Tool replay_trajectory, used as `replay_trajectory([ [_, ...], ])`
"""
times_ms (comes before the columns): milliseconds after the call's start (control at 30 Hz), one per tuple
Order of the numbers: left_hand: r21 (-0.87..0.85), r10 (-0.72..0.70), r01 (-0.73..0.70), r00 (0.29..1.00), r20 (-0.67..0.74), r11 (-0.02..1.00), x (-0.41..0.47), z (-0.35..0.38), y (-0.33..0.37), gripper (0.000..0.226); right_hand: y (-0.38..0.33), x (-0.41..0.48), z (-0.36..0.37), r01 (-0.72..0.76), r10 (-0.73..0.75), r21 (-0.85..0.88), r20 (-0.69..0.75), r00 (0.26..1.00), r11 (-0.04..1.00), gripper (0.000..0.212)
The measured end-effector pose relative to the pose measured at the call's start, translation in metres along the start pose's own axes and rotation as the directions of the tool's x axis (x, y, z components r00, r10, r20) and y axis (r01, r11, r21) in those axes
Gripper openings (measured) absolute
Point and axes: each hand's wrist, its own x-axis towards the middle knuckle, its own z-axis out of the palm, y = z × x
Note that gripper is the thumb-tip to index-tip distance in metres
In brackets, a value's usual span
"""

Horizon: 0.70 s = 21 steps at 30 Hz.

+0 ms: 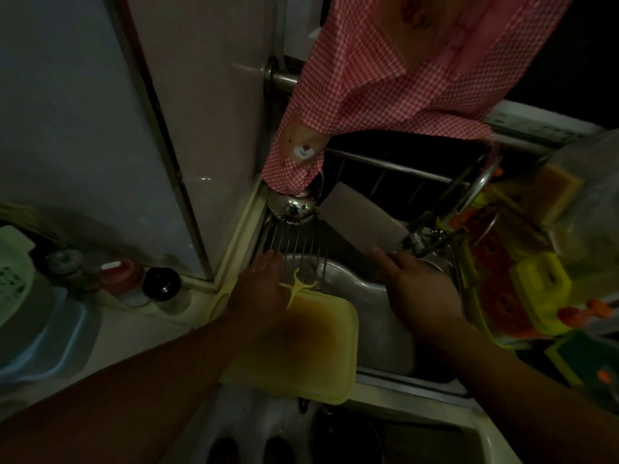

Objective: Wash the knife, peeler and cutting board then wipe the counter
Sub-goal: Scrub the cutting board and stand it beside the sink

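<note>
A yellow cutting board point(311, 349) leans over the near rim of the steel sink point(365, 296). A yellow Y-shaped peeler point(297, 288) lies across the board's far edge and a wire rack point(294, 249). My left hand point(261, 289) rests palm down with fingers stretched over the rack, its thumb side touching the peeler. My right hand point(418, 289) holds the handle of a broad cleaver knife point(358, 222), whose blade points up and left over the sink toward a metal ladle bowl. The light is very dim.
A red checked cloth point(368, 78) hangs over the sink from above. Jars and bottles point(124, 279) stand on the counter at left beside a blue basin point(50, 333). Yellow and orange containers point(536, 289) crowd the right side. The tap point(418, 246) sits behind my right hand.
</note>
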Motion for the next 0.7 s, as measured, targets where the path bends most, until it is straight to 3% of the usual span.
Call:
replay_trajectory([
  [100,-0.01,0.015,-0.015,1.0,0.007,1.0,-0.006,0.0,0.007,0.079,-0.002,-0.004,0.007,0.042,-0.053,0.074,0.154,0.987,0.996,0.052],
  [333,-0.007,0.151,-0.152,0.986,-0.066,0.988,-0.016,-0.002,0.038,0.072,0.0,-0.02,0.009,-0.06,0.031,0.217,0.134,0.99,0.974,0.042],
  [467,0.041,0.209,-0.206,0.973,-0.101,0.978,-0.028,-0.006,0.065,0.065,0.001,-0.02,0.014,-0.204,0.136,0.44,0.181,0.974,0.874,0.043],
  [533,0.055,0.238,-0.233,0.966,-0.104,0.971,-0.033,-0.007,0.076,0.062,-0.001,-0.021,0.015,-0.308,0.191,0.643,0.246,0.95,0.701,0.041],
  [567,0.047,0.245,-0.242,0.965,-0.096,0.969,-0.036,-0.008,0.081,0.061,-0.002,-0.02,0.014,-0.368,0.214,0.745,0.299,0.93,0.557,0.037],
  [633,0.007,0.267,-0.267,0.962,-0.061,0.964,-0.043,-0.008,0.092,0.059,-0.003,-0.022,0.007,-0.498,0.23,0.852,0.458,0.859,0.163,0.03],
  [700,-0.031,0.31,-0.311,0.95,-0.035,0.95,-0.055,-0.006,0.107,0.056,-0.002,-0.034,-0.004,-0.53,0.182,0.818,0.569,0.802,-0.225,0.029],
])
